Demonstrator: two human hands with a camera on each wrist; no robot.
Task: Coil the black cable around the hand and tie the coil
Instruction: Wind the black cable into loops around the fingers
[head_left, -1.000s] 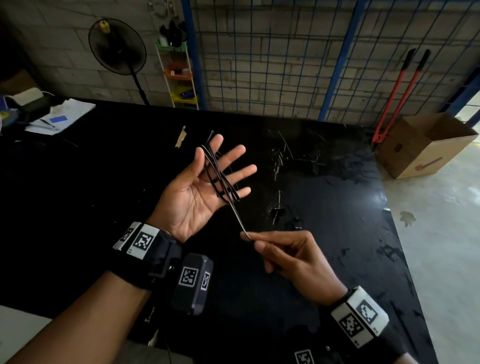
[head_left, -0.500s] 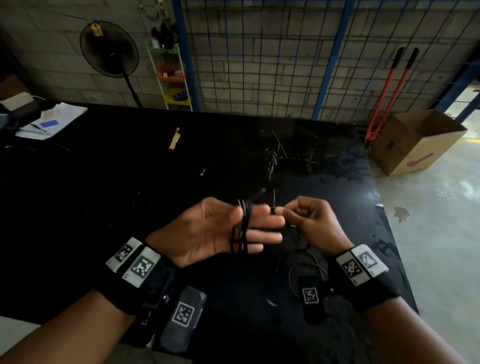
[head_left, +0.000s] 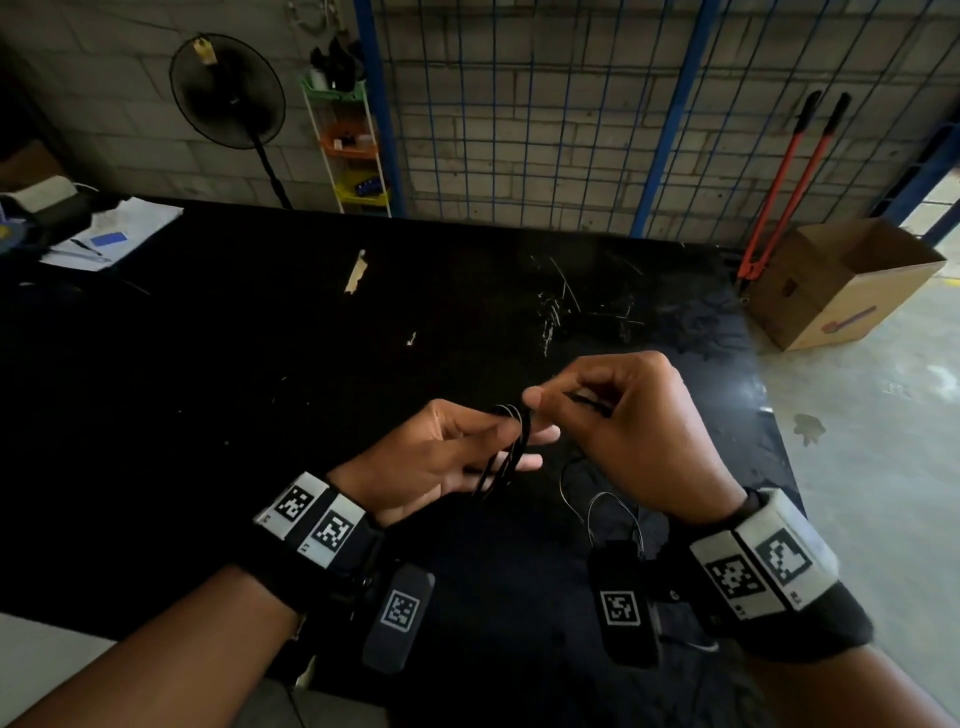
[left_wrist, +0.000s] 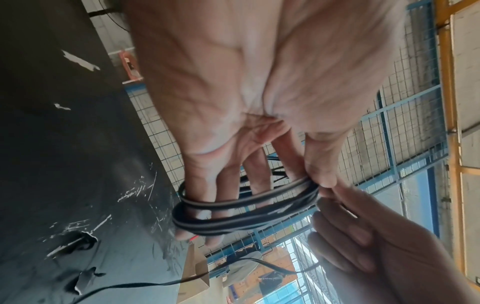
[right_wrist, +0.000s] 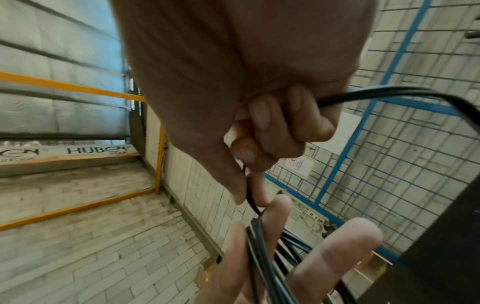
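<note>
The black cable is wound in several turns around the straight fingers of my left hand. In the left wrist view the coil circles the fingers, and the thumb presses it against the index finger. My right hand is right beside the left fingertips. It pinches the cable between thumb and index finger just off the coil, as the right wrist view shows. The free length runs out through its curled fingers and hangs down toward the table.
Both hands hover over a black table with cable scraps and a tape strip. Papers lie at the far left. A cardboard box and red bolt cutters stand at the right, and a fan behind.
My left hand has dropped from a raised, spread pose and turned sideways. The right hand came up from below to the left fingertips, carrying the cable around the fingers.
</note>
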